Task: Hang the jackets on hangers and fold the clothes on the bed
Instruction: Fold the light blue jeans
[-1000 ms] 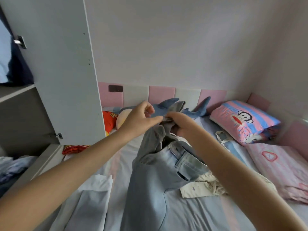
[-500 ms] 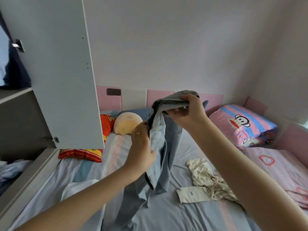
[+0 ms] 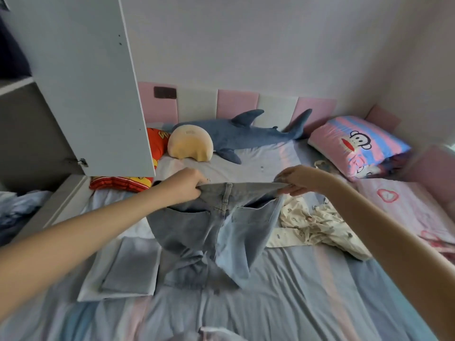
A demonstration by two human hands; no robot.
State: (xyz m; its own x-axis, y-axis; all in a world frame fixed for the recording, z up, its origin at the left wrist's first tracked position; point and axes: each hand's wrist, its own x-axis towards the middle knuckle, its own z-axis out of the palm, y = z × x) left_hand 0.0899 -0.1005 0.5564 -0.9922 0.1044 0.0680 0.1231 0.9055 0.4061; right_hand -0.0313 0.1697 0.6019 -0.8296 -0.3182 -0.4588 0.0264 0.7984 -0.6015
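Light-blue jeans (image 3: 214, 232) hang over the middle of the bed (image 3: 307, 291) — left hand (image 3: 187, 184) grips one waistband end, right hand (image 3: 299, 179) pinches the other. Folded grey garment (image 3: 128, 267) lies just left, cream printed garment (image 3: 312, 222) right — shark plush (image 3: 246, 134) along the far edge.

Counted on the bed (image 3: 295, 296): one pair of jeans (image 3: 216, 225), one cream patterned garment (image 3: 312, 222), one folded pale garment (image 3: 125, 267). Tallied also one plush shark (image 3: 246, 134), one round beige cushion (image 3: 190, 143), one red cushion (image 3: 120, 183), one striped monkey pillow (image 3: 357, 146), one wardrobe door (image 3: 86, 82).
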